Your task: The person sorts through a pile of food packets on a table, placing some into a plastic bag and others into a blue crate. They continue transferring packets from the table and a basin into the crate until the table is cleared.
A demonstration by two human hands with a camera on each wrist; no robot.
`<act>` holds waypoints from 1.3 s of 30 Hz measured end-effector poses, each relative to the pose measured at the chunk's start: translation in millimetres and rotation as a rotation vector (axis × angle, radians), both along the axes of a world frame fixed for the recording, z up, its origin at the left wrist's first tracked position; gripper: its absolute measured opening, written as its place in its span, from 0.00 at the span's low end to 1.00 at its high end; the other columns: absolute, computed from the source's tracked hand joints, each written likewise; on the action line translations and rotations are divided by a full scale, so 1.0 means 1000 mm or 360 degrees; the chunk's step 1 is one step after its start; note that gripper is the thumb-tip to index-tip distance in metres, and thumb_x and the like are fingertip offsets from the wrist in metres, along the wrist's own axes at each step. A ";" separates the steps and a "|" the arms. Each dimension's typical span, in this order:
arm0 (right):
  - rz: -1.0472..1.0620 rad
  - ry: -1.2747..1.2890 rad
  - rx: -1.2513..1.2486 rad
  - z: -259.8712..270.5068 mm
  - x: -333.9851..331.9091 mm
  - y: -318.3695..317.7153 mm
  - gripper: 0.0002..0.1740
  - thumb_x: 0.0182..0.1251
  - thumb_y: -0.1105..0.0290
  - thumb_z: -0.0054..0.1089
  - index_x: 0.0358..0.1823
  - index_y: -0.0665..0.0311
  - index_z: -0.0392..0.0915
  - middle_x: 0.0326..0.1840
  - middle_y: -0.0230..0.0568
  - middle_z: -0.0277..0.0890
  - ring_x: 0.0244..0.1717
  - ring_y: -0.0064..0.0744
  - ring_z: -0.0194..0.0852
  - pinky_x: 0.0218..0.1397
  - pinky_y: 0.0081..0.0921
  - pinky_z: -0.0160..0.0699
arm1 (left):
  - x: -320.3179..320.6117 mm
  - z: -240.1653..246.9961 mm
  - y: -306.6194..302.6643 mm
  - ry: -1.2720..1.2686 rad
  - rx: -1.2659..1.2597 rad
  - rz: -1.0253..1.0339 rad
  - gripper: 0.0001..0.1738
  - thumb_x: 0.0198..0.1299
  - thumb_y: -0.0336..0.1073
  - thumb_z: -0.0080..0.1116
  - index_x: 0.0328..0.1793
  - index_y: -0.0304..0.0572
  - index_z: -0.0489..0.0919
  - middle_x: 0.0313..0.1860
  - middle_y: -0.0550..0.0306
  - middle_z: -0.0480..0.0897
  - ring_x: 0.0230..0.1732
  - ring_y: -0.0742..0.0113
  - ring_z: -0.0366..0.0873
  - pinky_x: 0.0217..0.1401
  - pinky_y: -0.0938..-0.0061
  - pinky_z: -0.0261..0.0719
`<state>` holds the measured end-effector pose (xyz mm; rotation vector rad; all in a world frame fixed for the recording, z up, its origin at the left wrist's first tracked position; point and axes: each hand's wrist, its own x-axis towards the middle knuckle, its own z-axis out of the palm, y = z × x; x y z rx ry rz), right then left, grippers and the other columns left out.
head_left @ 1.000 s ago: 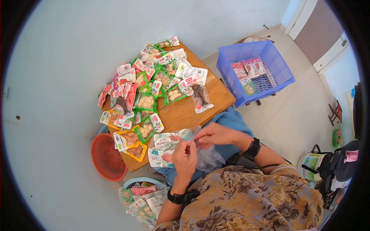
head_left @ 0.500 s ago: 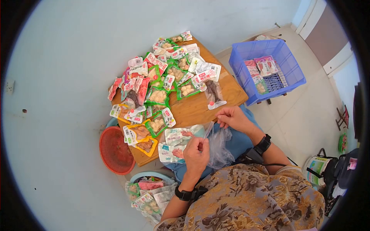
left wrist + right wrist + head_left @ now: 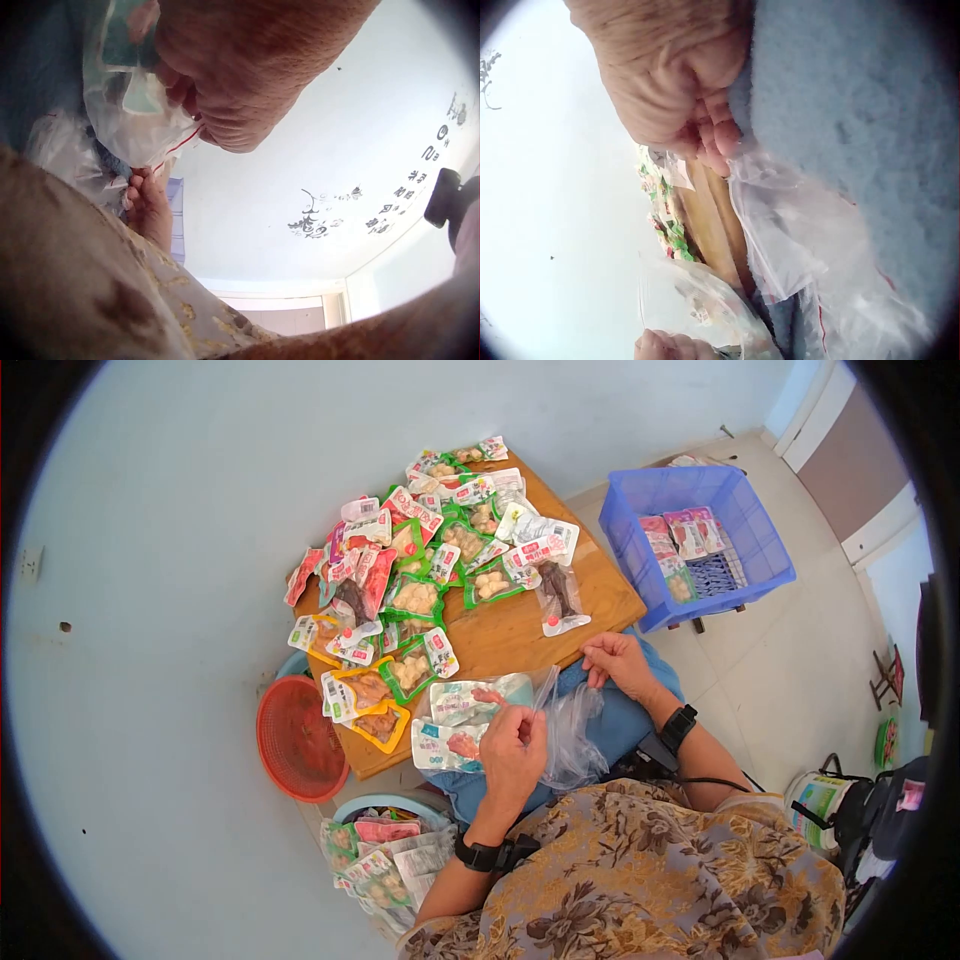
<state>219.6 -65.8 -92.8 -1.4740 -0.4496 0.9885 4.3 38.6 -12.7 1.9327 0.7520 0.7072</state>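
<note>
My left hand (image 3: 513,755) pinches the edge of a clear zip bag (image 3: 127,139) with a red line along its mouth. Two white-and-teal food packets (image 3: 455,745) are in that bag, over the near table edge and my lap. To the right, my right hand (image 3: 620,663) has its fingers bent, with fingertips right at the edge of loose clear zip bags (image 3: 810,232) lying on the blue cloth (image 3: 645,680). I cannot tell whether it grips one of them.
The wooden table (image 3: 500,640) carries many sealed food packets (image 3: 415,600), piled at the left and back. A blue crate (image 3: 625,520) with packets stands back right. At left are a red basket (image 3: 285,750) and a light-blue basin (image 3: 385,800) under bagged packets.
Both hands were together at the bag's edge; the right hand has moved away to the right and up. The left hand keeps its pinch. The head view has shifted.
</note>
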 end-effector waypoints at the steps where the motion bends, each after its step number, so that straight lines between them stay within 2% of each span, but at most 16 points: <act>1: -0.0034 0.0011 -0.0006 -0.002 0.001 0.000 0.09 0.73 0.69 0.57 0.42 0.70 0.79 0.28 0.38 0.81 0.20 0.23 0.80 0.20 0.17 0.75 | 0.000 0.000 0.000 -0.0001 -0.0003 0.0004 0.09 0.58 0.29 0.65 0.30 0.36 0.75 0.22 0.52 0.74 0.21 0.60 0.73 0.25 0.68 0.70; 5: -0.0031 -0.0011 -0.0088 -0.010 0.005 -0.002 0.09 0.73 0.69 0.57 0.43 0.70 0.79 0.28 0.38 0.81 0.19 0.24 0.79 0.19 0.17 0.75 | -0.002 -0.005 -0.002 0.0031 0.0030 -0.0020 0.08 0.57 0.28 0.64 0.30 0.37 0.75 0.23 0.52 0.74 0.23 0.58 0.74 0.27 0.67 0.71; 11: -0.0137 -0.0012 -0.0005 -0.003 -0.001 0.004 0.09 0.72 0.68 0.58 0.40 0.68 0.80 0.27 0.37 0.80 0.18 0.23 0.78 0.18 0.17 0.74 | -0.004 -0.004 -0.006 0.0064 0.0069 -0.0007 0.07 0.54 0.27 0.63 0.31 0.39 0.74 0.24 0.53 0.74 0.26 0.56 0.75 0.29 0.63 0.72; 15: -0.0173 -0.0073 0.0063 -0.009 0.001 0.006 0.09 0.72 0.68 0.58 0.40 0.68 0.79 0.27 0.37 0.80 0.18 0.23 0.78 0.18 0.17 0.74 | 0.000 -0.002 -0.002 0.0073 0.0168 -0.0031 0.07 0.54 0.28 0.63 0.31 0.39 0.74 0.24 0.53 0.75 0.26 0.55 0.76 0.30 0.63 0.72; 17: -0.0127 -0.0031 -0.0042 -0.008 0.002 0.003 0.09 0.72 0.69 0.57 0.40 0.69 0.79 0.27 0.37 0.80 0.18 0.23 0.78 0.19 0.17 0.74 | 0.000 0.002 -0.004 0.0138 0.0087 -0.0047 0.07 0.55 0.28 0.64 0.31 0.39 0.75 0.24 0.52 0.75 0.26 0.55 0.76 0.29 0.64 0.72; 20: -0.0127 -0.0020 -0.0029 0.004 0.000 0.003 0.09 0.73 0.69 0.57 0.41 0.69 0.78 0.27 0.36 0.80 0.18 0.23 0.78 0.19 0.17 0.74 | 0.001 0.004 -0.004 0.0142 0.0094 -0.0062 0.07 0.55 0.29 0.64 0.31 0.40 0.76 0.24 0.53 0.75 0.25 0.56 0.76 0.29 0.64 0.71; 39: -0.0177 0.0099 -0.0048 -0.005 0.003 0.003 0.12 0.72 0.65 0.59 0.44 0.69 0.78 0.26 0.39 0.80 0.16 0.25 0.78 0.16 0.18 0.73 | 0.003 -0.010 -0.010 0.0175 0.0052 -0.0137 0.06 0.55 0.28 0.65 0.32 0.39 0.77 0.23 0.54 0.76 0.24 0.57 0.75 0.28 0.65 0.71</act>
